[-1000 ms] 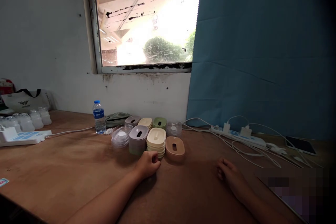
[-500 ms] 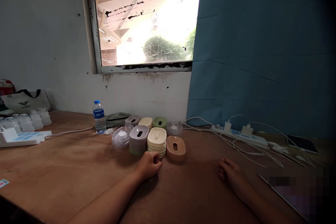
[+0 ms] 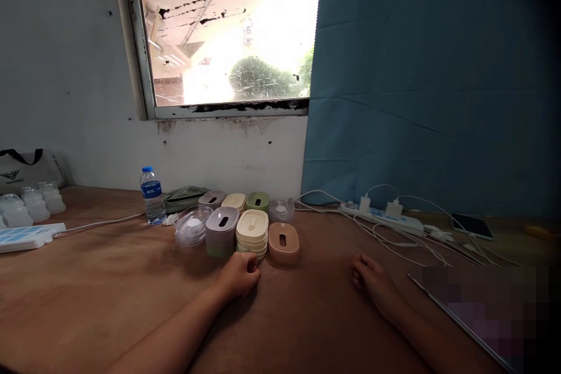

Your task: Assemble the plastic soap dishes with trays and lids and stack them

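My left hand (image 3: 240,274) rests on the table as a loose fist, holding nothing I can see. Just beyond its knuckles is a stack of cream oval lids or containers (image 3: 252,227); whether they touch is unclear. On either side of that stack are a lilac slotted container stack (image 3: 214,223) and a brown slotted one (image 3: 293,239). Behind them sit mauve (image 3: 205,198), cream (image 3: 235,201) and green (image 3: 265,198) pieces. Clear plastic pieces (image 3: 186,236) lie at the left, with more clear ones (image 3: 286,215) at back right. Apart from everything, my right hand (image 3: 371,279) lies with fingers curled, apparently holding nothing.
A water bottle (image 3: 152,201) and grey-green pouch (image 3: 182,200) stand left of the containers. Power strips (image 3: 33,237) with cables lie left and right (image 3: 407,222). Frosted bottles (image 3: 37,205) stand far left. A phone (image 3: 472,226) and a blurred-out flat object (image 3: 456,315) are at right.
The view has turned slightly right, so everything appears shifted left. Both hands keep their closed poses, and the containers stay in the same arrangement.
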### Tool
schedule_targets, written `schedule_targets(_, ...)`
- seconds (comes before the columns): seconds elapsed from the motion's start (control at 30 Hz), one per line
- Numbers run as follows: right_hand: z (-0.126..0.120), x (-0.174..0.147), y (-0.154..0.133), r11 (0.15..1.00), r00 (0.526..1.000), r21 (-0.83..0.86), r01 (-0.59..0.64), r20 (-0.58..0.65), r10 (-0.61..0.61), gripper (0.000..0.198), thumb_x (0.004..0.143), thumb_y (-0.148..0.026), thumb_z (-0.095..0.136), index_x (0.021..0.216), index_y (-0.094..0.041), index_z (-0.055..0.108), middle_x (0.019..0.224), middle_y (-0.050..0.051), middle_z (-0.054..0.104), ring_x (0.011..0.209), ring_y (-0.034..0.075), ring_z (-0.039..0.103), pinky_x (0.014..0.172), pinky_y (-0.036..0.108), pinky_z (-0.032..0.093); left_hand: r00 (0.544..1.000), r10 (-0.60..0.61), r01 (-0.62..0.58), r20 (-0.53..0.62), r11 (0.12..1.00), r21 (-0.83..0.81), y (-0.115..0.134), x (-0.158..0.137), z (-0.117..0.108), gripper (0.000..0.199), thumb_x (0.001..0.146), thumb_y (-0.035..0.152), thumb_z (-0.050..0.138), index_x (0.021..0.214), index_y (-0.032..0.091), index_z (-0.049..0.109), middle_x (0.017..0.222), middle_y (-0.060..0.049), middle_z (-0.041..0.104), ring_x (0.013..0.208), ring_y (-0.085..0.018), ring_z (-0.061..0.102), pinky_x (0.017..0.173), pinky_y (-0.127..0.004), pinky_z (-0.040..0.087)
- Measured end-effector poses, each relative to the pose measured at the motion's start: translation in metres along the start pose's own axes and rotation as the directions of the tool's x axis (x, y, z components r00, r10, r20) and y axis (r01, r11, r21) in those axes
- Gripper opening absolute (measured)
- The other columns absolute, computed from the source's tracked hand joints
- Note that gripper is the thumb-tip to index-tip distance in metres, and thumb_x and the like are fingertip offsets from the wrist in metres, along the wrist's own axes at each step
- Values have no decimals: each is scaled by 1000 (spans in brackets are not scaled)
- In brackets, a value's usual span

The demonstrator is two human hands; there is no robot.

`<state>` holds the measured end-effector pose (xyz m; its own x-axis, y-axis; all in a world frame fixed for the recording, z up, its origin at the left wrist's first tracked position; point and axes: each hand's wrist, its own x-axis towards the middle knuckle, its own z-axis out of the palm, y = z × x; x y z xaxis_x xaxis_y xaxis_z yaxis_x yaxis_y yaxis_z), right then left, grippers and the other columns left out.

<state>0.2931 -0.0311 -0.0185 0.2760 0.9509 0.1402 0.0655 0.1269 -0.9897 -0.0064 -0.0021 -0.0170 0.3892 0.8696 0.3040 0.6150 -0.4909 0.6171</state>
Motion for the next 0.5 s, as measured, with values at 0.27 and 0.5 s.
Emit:
schedule_targets(0.27,0,1,1,1000,1000,11,0,6,0,24,61,-29,56,51,-20,36,43,-7,38,38,6,35,37,19,27,1000,18,-18,9,1000,12,3,-1,-1,9,63,13,43,54,15,42,51,5,39,51,-7,35,48,-20,22)
schedule_targets(0.5,-2,4,6,998,1000,-69,14,29,-12,22,64,-29,51,53,-21,34,43,-7,37,39,8,34,38,20,26,997,42,-45,58,998,49,1,-1,1,10,64,15,43,54,15,40,52,5,42,51,-7,36,48,-19,23)
